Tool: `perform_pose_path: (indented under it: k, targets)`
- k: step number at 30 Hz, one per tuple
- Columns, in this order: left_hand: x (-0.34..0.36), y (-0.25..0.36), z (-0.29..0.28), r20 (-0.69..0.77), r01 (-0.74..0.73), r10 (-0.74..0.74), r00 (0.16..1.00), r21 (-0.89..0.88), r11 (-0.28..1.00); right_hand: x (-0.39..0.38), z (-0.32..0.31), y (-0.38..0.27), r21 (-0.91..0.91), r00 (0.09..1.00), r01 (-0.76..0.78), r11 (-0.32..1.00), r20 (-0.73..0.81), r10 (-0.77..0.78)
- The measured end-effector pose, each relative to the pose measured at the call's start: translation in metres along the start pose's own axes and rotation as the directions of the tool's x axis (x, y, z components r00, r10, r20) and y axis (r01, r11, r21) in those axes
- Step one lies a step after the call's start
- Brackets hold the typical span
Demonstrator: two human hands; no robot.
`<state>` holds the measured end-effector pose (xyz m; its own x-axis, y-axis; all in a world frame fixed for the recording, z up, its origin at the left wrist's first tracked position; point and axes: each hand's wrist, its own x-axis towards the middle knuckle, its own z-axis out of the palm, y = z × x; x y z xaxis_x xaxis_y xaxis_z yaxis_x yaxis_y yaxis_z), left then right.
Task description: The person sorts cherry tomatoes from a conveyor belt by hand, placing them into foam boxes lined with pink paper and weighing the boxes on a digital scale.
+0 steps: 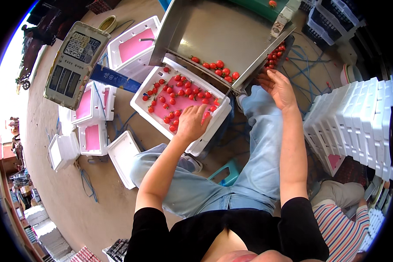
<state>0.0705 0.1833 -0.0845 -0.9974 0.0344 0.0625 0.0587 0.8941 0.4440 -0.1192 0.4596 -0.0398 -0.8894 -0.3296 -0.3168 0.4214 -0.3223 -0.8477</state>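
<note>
My left hand [191, 123] reaches over the near right part of a white foam box [140, 97], its fingers apart and pointing down among the cherry tomatoes [181, 92]. Any tomato under the fingers is hidden. Pink lining shows between the tomatoes, which lie scattered with their green stems on. To the right, my right hand [278, 88] hovers beside the metal tray [201, 32], fingers loosely bent and apart, with nothing visible in them. Close above it, more cherry tomatoes [274, 56] sit in a heap along the tray's outer side. Several others [219, 69] rest in the tray's near corner.
A scale display [74, 65] on a blue post [115, 78] stands at the left. Pink-lined white boxes [131, 46] are behind it. Stacked white boxes [349, 120] rise at the right, near a person in a striped shirt [340, 225]. Blue straps [308, 70] litter the floor.
</note>
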Motion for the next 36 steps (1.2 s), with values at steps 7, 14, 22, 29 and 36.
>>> perform_pose_path:
  k: [7, 14, 22, 29, 36]
  targets:
    - [0.064, -0.033, -0.070, -0.611, -0.029, 0.069, 0.788, 0.075, 0.997, -0.002, -0.003, -0.013, 0.010, 0.938, 0.275, 0.961, -0.220, -0.266]
    - [0.190, -0.104, -0.127, -0.384, 0.281, -0.017, 0.923, 0.644, 0.711, -0.007, 0.074, -0.006, -0.747, 0.697, 0.524, 0.410, 0.100, -0.710]
    - [0.163, -0.142, -0.094, -0.402, 0.534, -0.369, 0.838, 0.461, 0.709, 0.003, 0.098, 0.017, -0.832, 0.632, 0.383, -0.403, 0.553, -0.543]
    - [0.129, -0.187, -0.087, -0.303, 0.451, -0.420, 0.855, 0.037, 0.892, 0.002, 0.121, 0.038, -0.734, 0.845, 0.300, -0.609, 0.501, -0.188]
    - [0.111, -0.208, -0.059, -0.152, 0.467, -0.570, 0.807, -0.428, 0.774, 0.002, 0.148, 0.044, -0.699, 0.956, 0.212, -0.683, 0.294, -0.006]
